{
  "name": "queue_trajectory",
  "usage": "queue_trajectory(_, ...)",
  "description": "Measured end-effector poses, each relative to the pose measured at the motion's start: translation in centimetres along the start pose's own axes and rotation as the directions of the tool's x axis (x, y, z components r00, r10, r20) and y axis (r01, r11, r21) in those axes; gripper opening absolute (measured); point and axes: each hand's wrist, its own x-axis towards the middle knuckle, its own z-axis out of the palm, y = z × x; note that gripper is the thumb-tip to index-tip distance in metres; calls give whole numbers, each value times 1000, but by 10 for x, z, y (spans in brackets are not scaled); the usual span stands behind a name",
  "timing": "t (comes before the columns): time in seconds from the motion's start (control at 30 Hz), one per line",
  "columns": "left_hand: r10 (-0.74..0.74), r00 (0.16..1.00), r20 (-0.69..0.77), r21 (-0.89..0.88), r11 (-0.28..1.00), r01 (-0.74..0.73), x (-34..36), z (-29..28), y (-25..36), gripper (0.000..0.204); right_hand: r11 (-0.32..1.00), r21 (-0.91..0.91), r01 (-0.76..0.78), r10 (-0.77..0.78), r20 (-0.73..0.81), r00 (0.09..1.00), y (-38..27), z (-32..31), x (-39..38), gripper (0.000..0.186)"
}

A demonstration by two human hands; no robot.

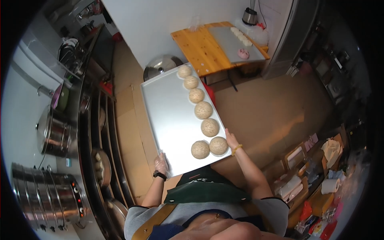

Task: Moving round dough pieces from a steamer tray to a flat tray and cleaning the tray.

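Note:
A large silver metal tray (166, 112) is held out in front of me, gripped at both sides near its close end. My left hand (161, 164), in a clear plastic glove, closes on its left edge. On the opposite edge, my right hand (231, 139) grips the rim; its fingers pass under the tray and are partly hidden. Several round, speckled tan dough buns run down the tray's right side, among them a bun (203, 110) midway. At the near end a bun (200, 149) sits left of another bun (218, 145).
A wooden table (200, 48) stands ahead, bearing a grey board (228, 42) with white dough pieces and a pink item (243, 53). Along the left are a steel pot (58, 134), a stacked steamer (44, 196) and shelves. Cluttered boxes and a paper roll (330, 186) lie right.

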Motion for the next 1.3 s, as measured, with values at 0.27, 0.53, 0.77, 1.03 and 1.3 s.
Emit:
queue_trajectory(0.27,81,978,191,129,986,-107,127,117,116,68,990,-95,-101,67,-309,949,-66,-77,131,83)
queue_trajectory(0.53,181,958,221,182,958,-222,202,226,209,59,998,-62,18,-37,-320,947,-118,-150,248,69)
queue_trajectory(0.77,192,970,147,272,936,-226,260,292,275,57,976,-209,55,-104,-233,967,-141,-192,381,70)
queue_trajectory(1.03,-38,989,139,336,942,-11,273,270,288,61,988,-144,-53,17,-242,970,-101,-147,426,66)
queue_trajectory(1.3,-221,973,69,370,911,180,284,240,263,63,960,-277,-25,-9,-121,993,-136,-98,416,56)
